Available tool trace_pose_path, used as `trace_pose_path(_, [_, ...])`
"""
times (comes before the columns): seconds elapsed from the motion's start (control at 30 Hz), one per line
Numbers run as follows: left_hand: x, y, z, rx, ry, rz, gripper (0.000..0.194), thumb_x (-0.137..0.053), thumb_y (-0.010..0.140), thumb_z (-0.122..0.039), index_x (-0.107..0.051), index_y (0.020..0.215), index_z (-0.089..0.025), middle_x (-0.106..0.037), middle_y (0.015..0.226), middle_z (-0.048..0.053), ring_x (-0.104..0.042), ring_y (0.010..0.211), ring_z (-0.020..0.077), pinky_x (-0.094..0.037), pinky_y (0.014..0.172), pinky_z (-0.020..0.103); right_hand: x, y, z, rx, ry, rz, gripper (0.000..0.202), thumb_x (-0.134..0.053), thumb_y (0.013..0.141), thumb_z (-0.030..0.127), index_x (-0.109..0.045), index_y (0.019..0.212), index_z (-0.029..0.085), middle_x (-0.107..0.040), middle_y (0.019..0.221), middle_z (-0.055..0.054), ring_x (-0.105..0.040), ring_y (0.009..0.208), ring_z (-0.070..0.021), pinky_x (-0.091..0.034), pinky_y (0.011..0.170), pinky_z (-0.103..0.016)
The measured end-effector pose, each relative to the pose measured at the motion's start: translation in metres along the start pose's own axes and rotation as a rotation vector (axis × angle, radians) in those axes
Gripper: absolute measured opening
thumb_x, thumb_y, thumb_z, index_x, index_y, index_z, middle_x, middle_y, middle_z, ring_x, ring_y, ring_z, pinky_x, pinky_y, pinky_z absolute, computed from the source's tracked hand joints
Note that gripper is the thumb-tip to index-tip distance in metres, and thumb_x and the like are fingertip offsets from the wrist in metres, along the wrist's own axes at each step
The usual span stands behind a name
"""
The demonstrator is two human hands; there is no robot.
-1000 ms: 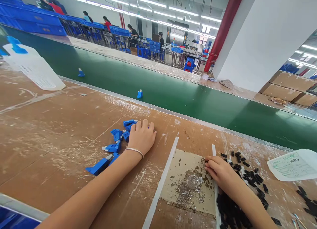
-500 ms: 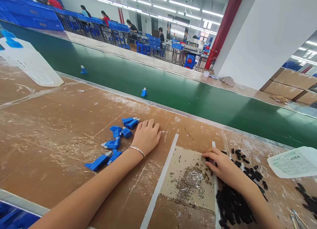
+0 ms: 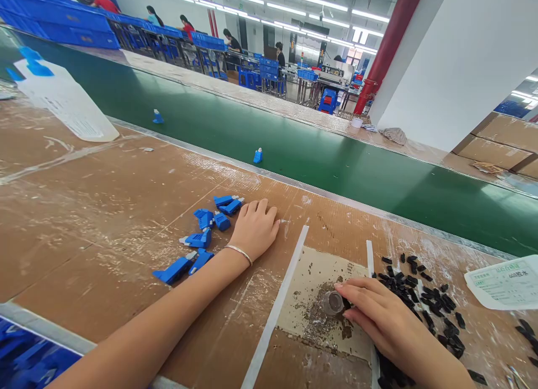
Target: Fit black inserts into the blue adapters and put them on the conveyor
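My left hand (image 3: 255,230) lies palm down on the brown cardboard tabletop (image 3: 138,209), its fingers bent and a little apart, with nothing visible in it. Several blue parts (image 3: 199,239) with whitish tips lie just left of it. My right hand (image 3: 370,308) is at a small clear round dish (image 3: 332,303) on a stained beige card (image 3: 294,299). Its thumb and fingers pinch a dark piece at the dish's right edge, mostly hidden by the fingers. Many small black pieces (image 3: 437,299) are scattered to the right of that hand.
Beyond the table runs a green belt (image 3: 315,153) carrying two small blue parts (image 3: 258,156). A white bottle (image 3: 69,100) lies at the left, another (image 3: 508,282) at the right. Blue parts fill a bin (image 3: 33,355) at bottom left. Several people sit in the background.
My right hand has moved left and nearer, from the card's right edge to the clear dish. My left hand rests as before. The view has shifted slightly, and more black pieces show.
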State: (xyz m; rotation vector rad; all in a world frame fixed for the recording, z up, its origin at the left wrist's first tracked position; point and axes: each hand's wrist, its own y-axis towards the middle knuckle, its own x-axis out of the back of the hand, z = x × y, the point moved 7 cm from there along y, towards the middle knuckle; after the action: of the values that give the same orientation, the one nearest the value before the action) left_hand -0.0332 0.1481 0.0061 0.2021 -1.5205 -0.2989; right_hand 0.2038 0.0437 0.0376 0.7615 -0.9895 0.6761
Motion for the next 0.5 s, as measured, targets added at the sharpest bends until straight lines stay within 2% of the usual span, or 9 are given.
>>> trace_pose_path(0.13, [0.001, 0.0, -0.002, -0.016, -0.011, -0.009, 0.025, -0.05, 0.09, -0.027, -0.067, 0.101, -0.012, -0.059, 0.124, 0.02, -0.052, 0.114, 0.0352, -0.042, 0.097, 0.047, -0.006, 0.007, 0.007, 0.042, -0.125, 0.006, 0.03, -0.034, 0.105, 0.018, -0.05, 0.131, 0.014, -0.07, 0.111, -0.012, -0.064, 0.105, -0.028, -0.057, 0.086, -0.044])
trace_pose_path(0.23, [0.001, 0.0, -0.003, -0.025, -0.022, -0.008, 0.024, -0.051, 0.09, -0.027, -0.067, 0.1, -0.013, -0.059, 0.122, 0.019, -0.052, 0.114, 0.0348, -0.042, 0.097, 0.046, -0.011, 0.01, 0.01, 0.094, -0.202, 0.034, 0.031, -0.032, 0.104, 0.013, -0.052, 0.128, 0.011, -0.071, 0.111, -0.014, -0.066, 0.106, -0.0297, -0.057, 0.087, -0.048])
trace_pose_path(0.33, [0.001, -0.001, -0.005, -0.025, -0.032, -0.009, 0.024, -0.051, 0.09, -0.027, -0.067, 0.101, -0.013, -0.059, 0.122, 0.018, -0.052, 0.115, 0.035, -0.042, 0.098, 0.046, -0.016, 0.01, 0.01, 0.135, -0.236, 0.085, 0.035, -0.03, 0.103, 0.008, -0.05, 0.131, 0.009, -0.069, 0.117, -0.015, -0.065, 0.11, -0.0287, -0.056, 0.089, -0.049])
trace_pose_path(0.5, [0.001, -0.002, -0.007, -0.026, -0.053, -0.015, 0.023, -0.051, 0.09, -0.026, -0.068, 0.1, -0.013, -0.059, 0.121, 0.019, -0.052, 0.115, 0.0347, -0.043, 0.098, 0.046, -0.022, 0.009, 0.006, 0.095, -0.126, 0.13, 0.051, -0.025, 0.092, -0.005, -0.045, 0.136, 0.012, -0.066, 0.125, -0.013, -0.062, 0.117, -0.0244, -0.054, 0.094, -0.047])
